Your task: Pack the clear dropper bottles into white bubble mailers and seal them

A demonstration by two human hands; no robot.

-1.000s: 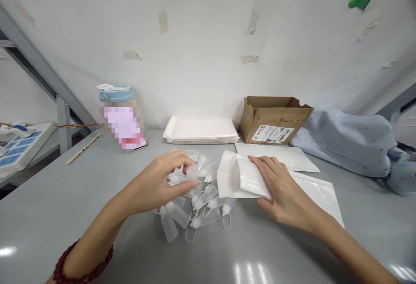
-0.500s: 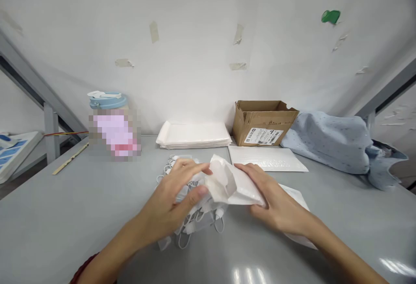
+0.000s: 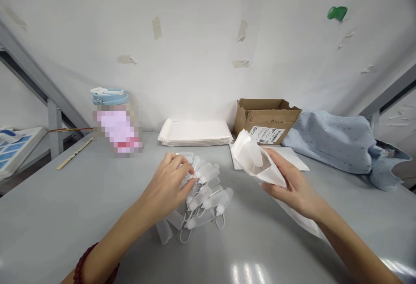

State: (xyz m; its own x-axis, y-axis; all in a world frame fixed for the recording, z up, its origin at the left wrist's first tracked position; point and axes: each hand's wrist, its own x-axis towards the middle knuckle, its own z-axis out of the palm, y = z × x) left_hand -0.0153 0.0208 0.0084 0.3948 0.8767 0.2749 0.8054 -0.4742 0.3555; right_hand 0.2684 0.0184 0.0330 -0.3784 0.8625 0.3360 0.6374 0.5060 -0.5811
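Padded white mailer (image 3: pixel 273 173) is in my right hand (image 3: pixel 297 188), its fingers and thumb closed around the sides. The mouth of the mailer gapes toward me to the left, and a whitish translucent shape shows just inside. My left hand (image 3: pixel 173 182) is at a pile of small translucent squeeze bottles (image 3: pixel 203 195) with white caps and loop straps. Its fingers are curled, thumb and forefinger close together by a bottle strap. What lies between the fingertips is hidden.
Stacked white mailers (image 3: pixel 196 133) lie against the wall. An open cardboard box (image 3: pixel 266 119) stands right of them, one flat mailer (image 3: pixel 292 159) before it. Light-blue cloth (image 3: pixel 328 141) lies far right, a blue-lidded container (image 3: pixel 110 97) at left, and a thin wooden strip (image 3: pixel 74 154) near it.
My left hand has left the mailer's mouth and gone down to the bottle pile. My right hand has carried the mailer to the right and turned its mouth upward.
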